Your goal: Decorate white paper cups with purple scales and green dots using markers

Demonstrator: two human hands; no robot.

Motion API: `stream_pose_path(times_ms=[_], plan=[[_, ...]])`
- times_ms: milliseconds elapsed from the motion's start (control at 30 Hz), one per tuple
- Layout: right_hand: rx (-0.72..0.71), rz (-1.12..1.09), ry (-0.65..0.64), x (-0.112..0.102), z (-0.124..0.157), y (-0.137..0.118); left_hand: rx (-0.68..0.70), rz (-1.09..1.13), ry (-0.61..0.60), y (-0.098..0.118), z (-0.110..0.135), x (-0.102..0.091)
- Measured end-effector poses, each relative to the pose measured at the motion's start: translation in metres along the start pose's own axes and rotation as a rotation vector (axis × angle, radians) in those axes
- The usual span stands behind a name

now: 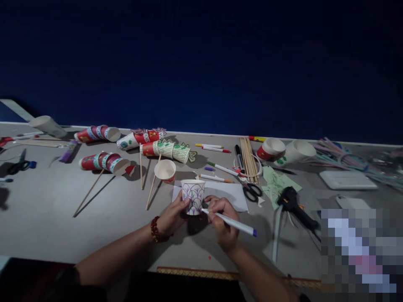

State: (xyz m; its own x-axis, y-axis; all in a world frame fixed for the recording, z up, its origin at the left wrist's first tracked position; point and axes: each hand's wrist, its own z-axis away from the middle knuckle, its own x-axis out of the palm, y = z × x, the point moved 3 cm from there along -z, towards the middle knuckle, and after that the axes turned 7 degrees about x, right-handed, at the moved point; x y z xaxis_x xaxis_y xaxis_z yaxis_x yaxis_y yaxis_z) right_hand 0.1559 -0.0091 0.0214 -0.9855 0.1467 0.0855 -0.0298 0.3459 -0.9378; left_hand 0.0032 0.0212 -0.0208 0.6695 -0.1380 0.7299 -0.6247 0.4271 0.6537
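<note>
A white paper cup [193,196] with a purple scale pattern stands upright on a white sheet of paper [231,193]. My left hand [172,218], with a red bead bracelet at the wrist, grips the cup's left side. My right hand [224,221] is closed on a purple-capped marker [234,224], whose tip touches the cup's lower right side.
Decorated cup chains on wooden sticks [105,162] lie at the left. A plain cup [165,170], markers [220,168], a bundle of skewers [248,159], scissors [252,192], a black glue gun [294,205] and two more cups [283,151] surround the sheet. Pipe cleaners [346,157] lie far right.
</note>
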Motion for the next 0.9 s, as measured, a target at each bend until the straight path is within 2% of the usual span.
stream_pose_path(times_ms=[233,467,900], plan=[[0.04,0.026,0.035,-0.0016,0.002,0.0036,0.0,-0.02,-0.004,0.0034,0.0009,0.0046],[-0.034,0.045,-0.056,0.0028,0.0018,-0.0025,0.028,-0.05,0.018,0.0029,0.0011,0.0049],[-0.022,0.06,-0.066,0.0041,0.0017,-0.0005,0.032,-0.057,0.019,0.0009,0.0012,0.0038]])
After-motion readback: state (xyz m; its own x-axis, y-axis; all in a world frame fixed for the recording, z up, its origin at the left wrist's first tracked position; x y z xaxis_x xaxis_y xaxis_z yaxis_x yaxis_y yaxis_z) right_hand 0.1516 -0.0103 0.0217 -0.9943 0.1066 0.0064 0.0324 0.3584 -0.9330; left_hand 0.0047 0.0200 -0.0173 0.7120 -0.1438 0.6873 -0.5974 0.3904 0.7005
